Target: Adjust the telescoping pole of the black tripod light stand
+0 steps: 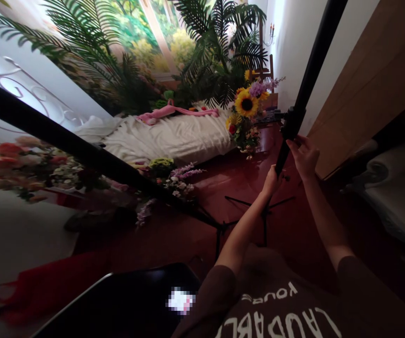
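A black tripod stand (320, 49) rises from the floor on the right, its pole leaning toward the upper right of the view. My left hand (271, 180) is wrapped round the lower pole, close to a small knob (286, 177). Higher up, my right hand (306, 155) has its bent fingertips against the pole, just below the black collar (293, 121) with its side knob. The stand's thin legs (282, 202) are spread on the dark red floor. A second black stand (118, 170) slants across the left side, apart from both hands.
Ahead is a low platform with white cloth (174, 136) and a pink plush toy (163, 112). Sunflowers (246, 103), palm fronds (219, 47) and other flowers (57, 171) surround it. A dark panel (125, 300) and red bag (50, 286) are lower left; a pale covered seat (399, 183) is right.
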Available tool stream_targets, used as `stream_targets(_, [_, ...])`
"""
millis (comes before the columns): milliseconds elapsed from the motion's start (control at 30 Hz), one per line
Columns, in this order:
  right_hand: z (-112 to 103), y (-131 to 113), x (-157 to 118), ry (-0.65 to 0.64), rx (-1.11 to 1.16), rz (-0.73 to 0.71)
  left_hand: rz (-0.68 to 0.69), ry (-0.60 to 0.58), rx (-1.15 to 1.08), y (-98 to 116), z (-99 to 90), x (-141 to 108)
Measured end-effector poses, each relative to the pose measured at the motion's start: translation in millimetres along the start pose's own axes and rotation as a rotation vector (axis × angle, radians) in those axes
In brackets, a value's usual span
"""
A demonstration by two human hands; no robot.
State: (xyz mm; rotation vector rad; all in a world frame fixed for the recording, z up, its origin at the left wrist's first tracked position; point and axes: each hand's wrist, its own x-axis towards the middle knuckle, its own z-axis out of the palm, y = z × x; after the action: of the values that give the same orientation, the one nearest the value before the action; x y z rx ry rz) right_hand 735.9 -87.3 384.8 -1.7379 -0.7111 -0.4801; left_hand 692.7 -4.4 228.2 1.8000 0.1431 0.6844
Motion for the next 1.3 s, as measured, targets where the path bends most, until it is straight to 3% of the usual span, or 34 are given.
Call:
stream_targets(167, [-26.3, 9.9, -20.7, -0.016, -0.03, -0.002, -0.044, -0.004, 0.014, -1.8, 1.5, 0.0])
stream_targets(367, [-44.1, 61.6, -67.5, -0.389, -0.305, 0.068, -0.014, -0.002, -0.006, -3.8, 1.3, 1.3])
stream_targets(433, [-43.9, 74.2, -81.0, -0.453, -0.354, 0.105, -0.008, 0.001, -0.014, -4.3, 1.3, 1.9])
stream_targets(867, [-32.1, 100.5, -100.6, -0.45, -0.336, 0.271, 0.011, -0.004, 0.005, -6.7, 1.3, 0.6])
stream_targets(967, [-21.9, 104.7, -101.6, -0.424, -0.196, 0.394, 0.019, -0.002, 0.0, -9.5, 2.2, 0.9])
stream_targets(1200, [2.9, 96.0, -94.4, -0.37, 0.395, 1.043, 0.031, 0.028, 0.0, -16.4, 4.9, 2.4])
stream_targets(1300, [5.5, 94.3, -89.9, -0.422, 0.597, 1.142, 0.041, 0.034, 0.005, -17.1, 5.3, 2.7])
